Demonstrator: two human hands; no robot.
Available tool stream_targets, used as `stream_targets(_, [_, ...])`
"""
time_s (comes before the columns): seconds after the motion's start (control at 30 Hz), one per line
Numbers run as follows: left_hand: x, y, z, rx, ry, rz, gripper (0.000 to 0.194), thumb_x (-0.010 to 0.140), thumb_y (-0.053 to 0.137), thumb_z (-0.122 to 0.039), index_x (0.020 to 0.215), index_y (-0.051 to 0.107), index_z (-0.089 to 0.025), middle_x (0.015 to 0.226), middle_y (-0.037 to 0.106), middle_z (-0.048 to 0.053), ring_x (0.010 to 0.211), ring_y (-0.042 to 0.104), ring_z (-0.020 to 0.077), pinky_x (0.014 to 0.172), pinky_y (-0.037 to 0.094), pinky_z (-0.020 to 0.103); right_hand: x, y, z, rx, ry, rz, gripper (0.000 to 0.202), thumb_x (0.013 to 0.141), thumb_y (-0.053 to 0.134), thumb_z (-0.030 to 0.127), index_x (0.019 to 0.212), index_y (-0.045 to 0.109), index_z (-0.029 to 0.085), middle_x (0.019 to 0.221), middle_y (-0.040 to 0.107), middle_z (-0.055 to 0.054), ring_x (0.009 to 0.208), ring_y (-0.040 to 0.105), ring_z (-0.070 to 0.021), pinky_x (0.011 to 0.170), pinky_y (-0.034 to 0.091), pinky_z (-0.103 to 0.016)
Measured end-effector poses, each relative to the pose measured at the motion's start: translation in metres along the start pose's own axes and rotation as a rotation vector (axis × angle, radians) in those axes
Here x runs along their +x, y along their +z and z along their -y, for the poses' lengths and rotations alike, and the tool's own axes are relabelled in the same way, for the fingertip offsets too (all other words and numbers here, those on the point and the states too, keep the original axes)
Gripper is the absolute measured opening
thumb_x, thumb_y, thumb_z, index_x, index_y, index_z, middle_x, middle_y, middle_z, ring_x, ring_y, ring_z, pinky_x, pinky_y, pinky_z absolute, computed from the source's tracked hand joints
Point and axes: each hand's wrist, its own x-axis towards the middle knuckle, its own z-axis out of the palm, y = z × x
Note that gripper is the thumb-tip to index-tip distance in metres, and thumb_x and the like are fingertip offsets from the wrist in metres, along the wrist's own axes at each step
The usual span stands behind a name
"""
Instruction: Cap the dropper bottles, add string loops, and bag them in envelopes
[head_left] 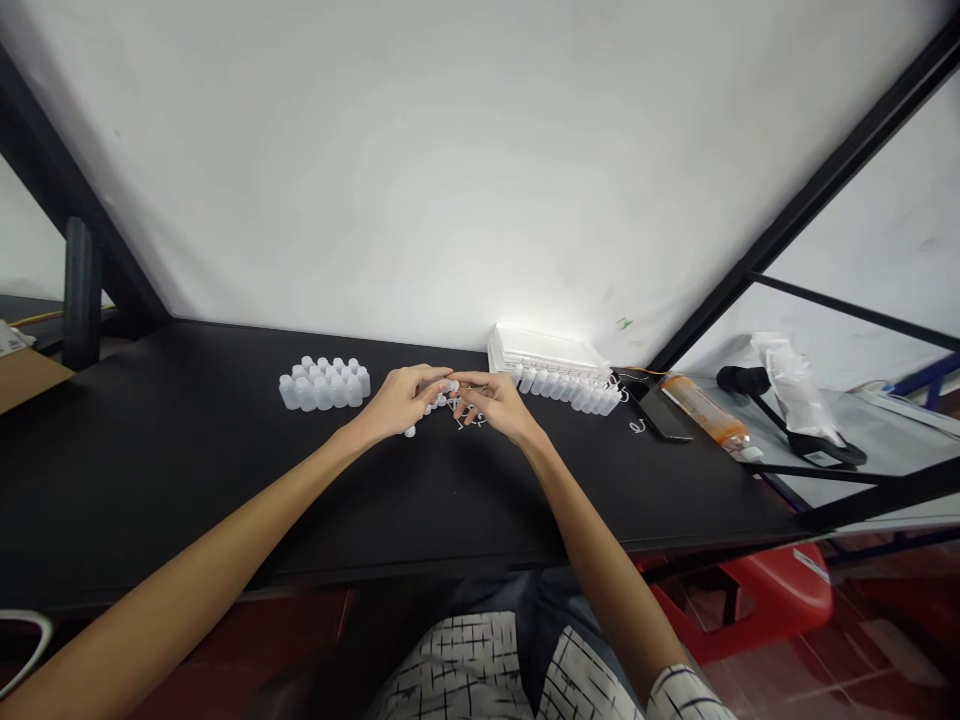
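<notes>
**Holding Position and Surroundings**

My left hand (405, 402) is pinching a small, white, cap-like piece (454, 386) between thumb and fingertips. My right hand (496, 402) is curling its fingers beside it; I cannot tell whether they are gripping. Loose white plastic parts (441, 402) are lying beneath my fingers. Translucent white plastic bottles (322, 387) are standing left of them, a row of similar bottles (568, 388) right.

Left hand (407, 399), right hand (501, 404), close together, fingers (478, 379) bent

A pale wall (420, 180) backs the black table (187, 490); red stool (784, 595), tiled floor (847, 690) below.
</notes>
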Motion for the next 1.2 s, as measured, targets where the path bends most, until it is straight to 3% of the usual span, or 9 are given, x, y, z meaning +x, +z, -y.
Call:
stream_targets(0.23, [-0.0010,0.0001,-0.0034,0.021,-0.035,0.011,0.049,0.092,0.046,-0.045,0.120,0.070,-0.013,0.057,0.057,-0.001,0.052,0.050,0.0150,0.053,0.041,0.027,0.0018,-0.0007,-0.0069,-0.074,-0.025,0.044,0.033,0.082,0.065,0.041,0.105,0.074,0.019,0.089,0.067,-0.004,0.057,0.064,-0.0115,0.050,0.055,-0.025])
stream_targets(0.47, [-0.0020,-0.0011,-0.0038,-0.012,-0.056,0.037,0.054,0.093,0.044,-0.045,0.127,0.065,-0.009,0.056,0.056,-0.001,0.051,0.048,0.0134,0.051,0.040,0.025,0.0015,-0.0001,-0.0056,-0.038,-0.017,0.033,0.038,0.081,0.067,0.043,0.107,0.073,0.016,0.081,0.069,-0.004,0.055,0.064,-0.0125,0.050,0.055,-0.026])
stream_targets(0.57, [-0.0013,-0.0009,-0.0032,-0.042,-0.016,0.039,0.051,0.093,0.046,-0.042,0.130,0.062,-0.011,0.062,0.061,0.001,0.053,0.051,0.0134,0.053,0.043,0.026,0.0011,0.0010,-0.0033,0.018,-0.014,-0.012,0.039,0.077,0.072,0.043,0.106,0.072,0.016,0.083,0.069,-0.004,0.059,0.067,-0.0148,0.051,0.056,-0.027])
stream_targets(0.73, [-0.0001,-0.0012,-0.0022,-0.062,0.011,0.006,0.055,0.090,0.054,-0.044,0.136,0.056,-0.014,0.103,0.072,0.009,0.063,0.059,0.0143,0.060,0.049,0.029,0.0016,0.0010,-0.0020,0.036,-0.050,-0.073,0.036,0.072,0.077,0.045,0.090,0.071,0.014,0.074,0.070,-0.005,0.067,0.070,-0.0185,0.054,0.057,-0.027])
stream_targets(0.83, [0.0009,-0.0040,-0.0005,-0.033,-0.015,0.017,0.055,0.091,0.054,-0.047,0.134,0.059,-0.015,0.096,0.074,0.008,0.067,0.063,0.0168,0.063,0.050,0.031,0.0020,-0.0005,-0.0019,-0.002,-0.095,-0.106,0.035,0.073,0.077,0.045,0.088,0.071,0.014,0.070,0.070,-0.005,0.068,0.070,-0.0188,0.056,0.058,-0.028])
stream_targets(0.93, [0.0018,-0.0068,0.0012,0.004,-0.009,0.057,0.044,0.092,0.053,-0.049,0.117,0.071,-0.017,0.083,0.072,0.006,0.064,0.061,0.0166,0.059,0.048,0.029,0.0024,-0.0019,-0.0023,-0.023,-0.129,-0.126,0.033,0.074,0.076,0.043,0.089,0.070,0.015,0.074,0.069,-0.005,0.071,0.070,-0.0193,0.055,0.058,-0.027])
stream_targets(1.2, [0.0008,-0.0065,0.0020,-0.034,0.103,-0.048,0.037,0.087,0.061,-0.045,0.104,0.075,-0.017,0.103,0.071,0.010,0.070,0.061,0.0162,0.061,0.049,0.029,0.0019,-0.0004,-0.0040,0.035,-0.109,-0.046,0.036,0.077,0.074,0.046,0.094,0.066,0.016,0.083,0.066,-0.004,0.071,0.072,-0.0193,0.055,0.059,-0.028])
